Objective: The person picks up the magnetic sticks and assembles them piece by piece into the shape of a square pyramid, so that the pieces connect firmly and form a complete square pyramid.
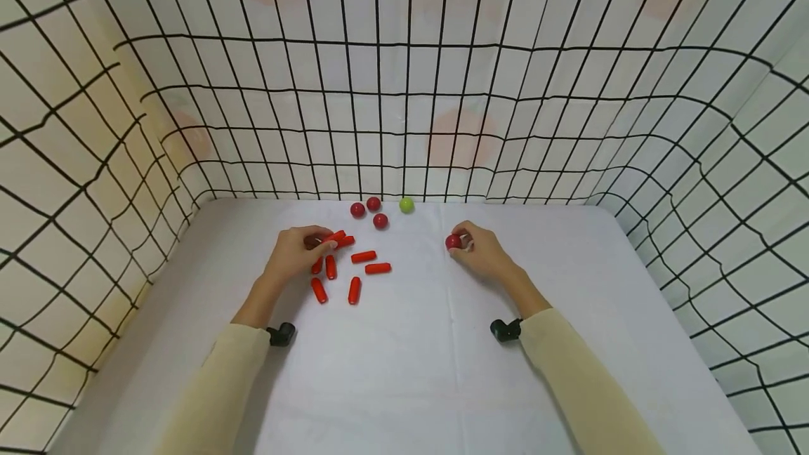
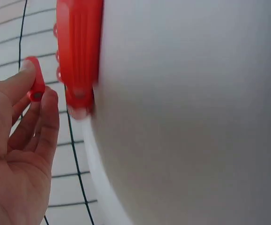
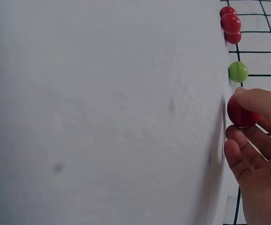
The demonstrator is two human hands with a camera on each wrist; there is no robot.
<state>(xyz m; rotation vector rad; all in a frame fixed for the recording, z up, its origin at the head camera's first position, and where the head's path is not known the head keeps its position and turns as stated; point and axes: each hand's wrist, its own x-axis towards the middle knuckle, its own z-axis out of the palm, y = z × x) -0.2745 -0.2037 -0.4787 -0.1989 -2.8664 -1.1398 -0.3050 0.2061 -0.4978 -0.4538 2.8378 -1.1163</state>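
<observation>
On the white table, my left hand (image 1: 297, 253) pinches a red capsule-shaped piece (image 1: 336, 236) at the top of a scatter of several red capsules (image 1: 354, 289). The left wrist view shows that capsule (image 2: 35, 84) held between thumb and fingertips, with another capsule (image 2: 79, 51) close up on the table. My right hand (image 1: 482, 251) holds a dark red ball (image 1: 453, 241) at its fingertips just above the table; the ball (image 3: 241, 113) also shows in the right wrist view. Three red balls (image 1: 373, 203) and a green ball (image 1: 406, 205) lie near the far edge.
White cloth walls with a black grid (image 1: 404, 90) enclose the table (image 1: 404, 371) on the left, back and right. A small black wrist camera mount (image 1: 281, 333) sits at each sleeve. The green ball (image 3: 237, 71) and red balls (image 3: 230, 22) show beyond the right hand.
</observation>
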